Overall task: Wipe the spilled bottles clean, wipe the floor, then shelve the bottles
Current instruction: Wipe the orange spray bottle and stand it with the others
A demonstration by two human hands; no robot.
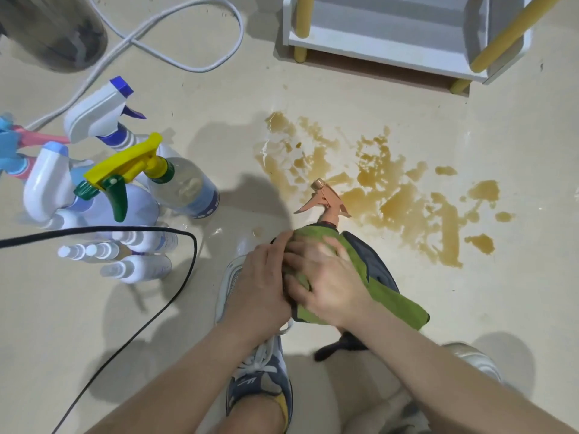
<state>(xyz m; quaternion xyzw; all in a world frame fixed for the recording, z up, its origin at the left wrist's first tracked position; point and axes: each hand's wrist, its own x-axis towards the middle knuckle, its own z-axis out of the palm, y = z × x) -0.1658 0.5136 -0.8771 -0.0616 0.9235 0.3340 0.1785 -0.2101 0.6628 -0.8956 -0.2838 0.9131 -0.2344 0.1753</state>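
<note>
A spray bottle with a rose-gold trigger head (324, 200) is held low in the middle of the view, its body wrapped in a green cloth (388, 299). My left hand (261, 283) grips the wrapped bottle from the left. My right hand (322, 275) lies over the cloth with fingers curled round the bottle's body. A wide brown spill (404, 202) spreads over the beige floor just beyond the bottle. At the left stand several spray bottles: one with a yellow and green trigger (125, 173), one with a white and blue trigger (100, 111), and small white bottles (131, 258).
A white shelf unit with yellow legs (391, 39) stands at the top right. A white cable (175, 54) loops across the floor at the top left; a black cable (175, 296) curves past the small bottles. My shoes (260, 380) are under my hands.
</note>
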